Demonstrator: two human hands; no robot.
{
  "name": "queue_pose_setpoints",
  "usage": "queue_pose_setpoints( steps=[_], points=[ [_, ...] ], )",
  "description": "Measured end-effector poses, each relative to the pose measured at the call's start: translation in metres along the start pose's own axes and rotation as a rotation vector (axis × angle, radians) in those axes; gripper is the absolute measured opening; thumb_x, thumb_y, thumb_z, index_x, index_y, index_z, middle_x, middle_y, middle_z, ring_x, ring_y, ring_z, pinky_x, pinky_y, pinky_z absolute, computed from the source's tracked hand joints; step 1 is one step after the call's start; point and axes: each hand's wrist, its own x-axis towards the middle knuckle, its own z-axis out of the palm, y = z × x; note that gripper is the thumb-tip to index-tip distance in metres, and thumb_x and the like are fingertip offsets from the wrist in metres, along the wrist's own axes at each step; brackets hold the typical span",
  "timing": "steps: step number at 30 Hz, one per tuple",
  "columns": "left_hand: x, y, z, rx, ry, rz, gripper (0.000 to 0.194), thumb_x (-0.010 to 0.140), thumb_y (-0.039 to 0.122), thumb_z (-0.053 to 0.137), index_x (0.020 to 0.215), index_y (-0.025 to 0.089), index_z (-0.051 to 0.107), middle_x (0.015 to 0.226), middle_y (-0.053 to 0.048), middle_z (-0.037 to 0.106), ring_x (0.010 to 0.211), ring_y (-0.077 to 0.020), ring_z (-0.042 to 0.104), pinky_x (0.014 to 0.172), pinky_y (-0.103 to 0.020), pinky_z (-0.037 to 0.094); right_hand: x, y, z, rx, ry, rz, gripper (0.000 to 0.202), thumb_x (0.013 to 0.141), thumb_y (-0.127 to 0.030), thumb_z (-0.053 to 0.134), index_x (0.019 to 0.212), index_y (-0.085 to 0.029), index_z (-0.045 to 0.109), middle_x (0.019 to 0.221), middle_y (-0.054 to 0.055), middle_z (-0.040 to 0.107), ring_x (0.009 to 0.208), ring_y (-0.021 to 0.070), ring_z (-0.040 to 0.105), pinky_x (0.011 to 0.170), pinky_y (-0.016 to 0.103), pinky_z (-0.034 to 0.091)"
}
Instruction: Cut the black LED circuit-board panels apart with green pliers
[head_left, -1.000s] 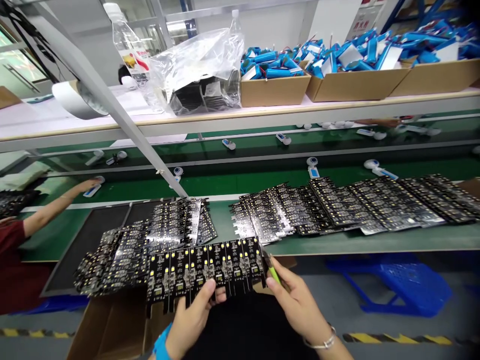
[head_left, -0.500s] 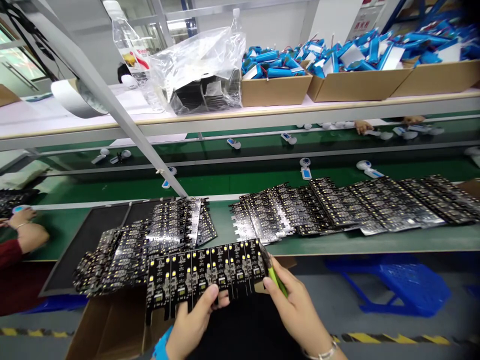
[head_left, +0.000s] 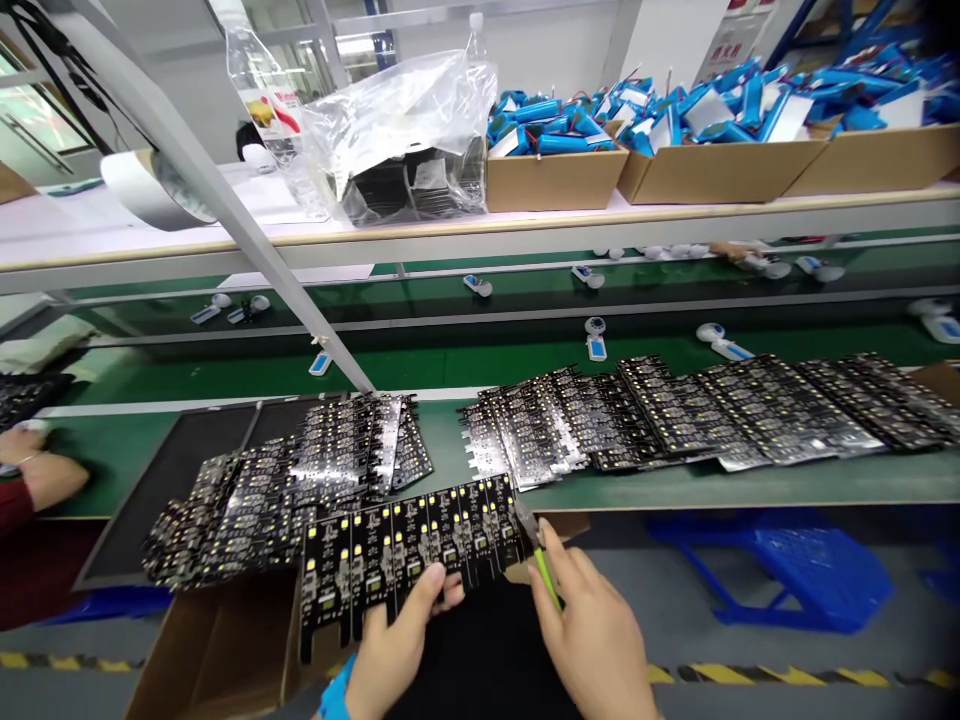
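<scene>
My left hand [head_left: 401, 640] grips a black circuit board panel [head_left: 412, 545] by its lower edge, thumb on the face and fingers behind. The panel is dotted with small yellowish-white LEDs, has slots between its strips, and is held tilted above the bench edge. In my right hand [head_left: 600, 630] is a pair of green-handled nippers [head_left: 546, 575], their jaws at the panel's right end; whether the blades touch it I cannot tell. Behind the panel, a fanned stack of similar panels [head_left: 255, 500] lies partly on a black tray [head_left: 180, 470]. Another long overlapping row of panels [head_left: 675, 410] spreads to the right.
An open cardboard box [head_left: 217, 650] stands below the bench at left. A slanted metal post [head_left: 247, 240] rises ahead. Green conveyor belts [head_left: 450, 365] carry small white-and-blue devices. The shelf above bears boxes of blue battery packs [head_left: 555, 180]. A co-worker's arm [head_left: 45, 480] is at left.
The panel has shifted slightly right and down. My right hand has turned a little with the nippers at the panel's end. Devices on the near belt have moved left; the co-worker's hand moved left.
</scene>
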Motion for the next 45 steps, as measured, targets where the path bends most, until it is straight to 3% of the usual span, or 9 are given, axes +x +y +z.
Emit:
queue_pose_setpoints(
  steps=[5, 9, 11, 14, 23, 30, 36, 41, 45],
  points=[
    [0.005, -0.005, 0.001, -0.169, 0.029, 0.072, 0.031, 0.066, 0.036, 0.091, 0.084, 0.017, 0.076, 0.086, -0.004, 0.08, 0.08, -0.0251, 0.077, 0.075, -0.033, 0.066, -0.007, 0.007, -0.001, 0.31, -0.246, -0.015, 0.057, 0.095, -0.056, 0.045, 0.142, -0.024, 0.049, 0.143, 0.008, 0.057, 0.133, 0.0263, 0.051, 0.112, 0.043, 0.042],
    [0.011, -0.003, 0.005, -0.205, -0.006, 0.132, 0.033, 0.059, 0.039, 0.093, 0.081, 0.019, 0.08, 0.085, -0.003, 0.081, 0.082, -0.0241, 0.077, 0.08, -0.03, 0.065, -0.016, 0.015, 0.014, -0.043, -0.071, -0.002, 0.058, 0.095, -0.055, 0.037, 0.145, -0.026, 0.046, 0.114, 0.013, 0.071, 0.101, 0.0341, 0.068, 0.086, 0.054, 0.057],
    [0.013, 0.003, 0.009, -0.234, 0.0, 0.142, 0.036, 0.053, 0.04, 0.096, 0.078, 0.019, 0.08, 0.082, -0.004, 0.081, 0.08, -0.0251, 0.078, 0.078, -0.031, 0.066, -0.017, 0.019, 0.019, -0.06, -0.031, -0.014, 0.058, 0.095, -0.053, 0.038, 0.146, -0.025, 0.045, 0.113, 0.012, 0.071, 0.099, 0.032, 0.069, 0.082, 0.049, 0.059],
    [0.012, 0.013, 0.014, -0.261, 0.039, 0.138, 0.036, 0.047, 0.037, 0.098, 0.073, 0.019, 0.08, 0.076, -0.002, 0.08, 0.074, -0.0255, 0.078, 0.071, -0.031, 0.067, -0.013, 0.02, 0.015, 0.147, -0.006, -0.023, 0.056, 0.095, -0.05, 0.047, 0.144, -0.023, 0.046, 0.132, 0.01, 0.064, 0.121, 0.0259, 0.06, 0.099, 0.037, 0.054],
    [0.009, 0.017, 0.011, -0.261, 0.055, 0.034, 0.036, 0.045, 0.032, 0.099, 0.072, 0.017, 0.08, 0.073, -0.001, 0.079, 0.068, -0.0247, 0.076, 0.06, -0.03, 0.067, 0.003, -0.003, -0.018, 0.396, -0.234, -0.093, 0.051, 0.096, -0.047, 0.051, 0.142, -0.026, 0.049, 0.14, 0.008, 0.059, 0.133, 0.0232, 0.051, 0.115, 0.039, 0.039],
    [0.013, 0.002, 0.008, -0.21, 0.061, 0.08, 0.034, 0.054, 0.032, 0.096, 0.078, 0.015, 0.079, 0.081, -0.005, 0.079, 0.077, -0.027, 0.077, 0.071, -0.033, 0.067, -0.012, -0.001, 0.006, -0.127, 0.073, -0.076, 0.056, 0.096, -0.052, 0.04, 0.147, -0.028, 0.042, 0.113, 0.013, 0.07, 0.096, 0.0349, 0.068, 0.079, 0.056, 0.058],
    [0.014, 0.013, 0.006, -0.3, 0.108, 0.083, 0.038, 0.044, 0.028, 0.099, 0.074, 0.018, 0.077, 0.076, -0.001, 0.078, 0.071, -0.0257, 0.077, 0.064, -0.034, 0.067, -0.002, 0.001, -0.003, 0.32, -0.29, -0.085, 0.051, 0.096, -0.049, 0.048, 0.141, -0.026, 0.049, 0.14, 0.007, 0.059, 0.133, 0.0212, 0.051, 0.114, 0.036, 0.04],
    [0.015, 0.007, 0.007, -0.307, 0.126, 0.066, 0.038, 0.044, 0.027, 0.099, 0.072, 0.014, 0.077, 0.075, -0.003, 0.078, 0.072, -0.0258, 0.077, 0.067, -0.033, 0.067, -0.01, 0.003, 0.007, -0.059, -0.104, -0.071, 0.056, 0.097, -0.051, 0.036, 0.147, -0.027, 0.043, 0.116, 0.011, 0.068, 0.105, 0.033, 0.065, 0.091, 0.055, 0.054],
    [0.017, 0.008, 0.006, -0.334, 0.131, 0.1, 0.033, 0.048, 0.025, 0.097, 0.072, 0.015, 0.077, 0.075, -0.002, 0.077, 0.074, -0.0253, 0.077, 0.068, -0.033, 0.067, -0.012, 0.012, 0.014, -0.069, -0.117, -0.047, 0.056, 0.097, -0.051, 0.036, 0.148, -0.027, 0.04, 0.118, 0.01, 0.065, 0.106, 0.0282, 0.064, 0.087, 0.045, 0.055]
  ],
)
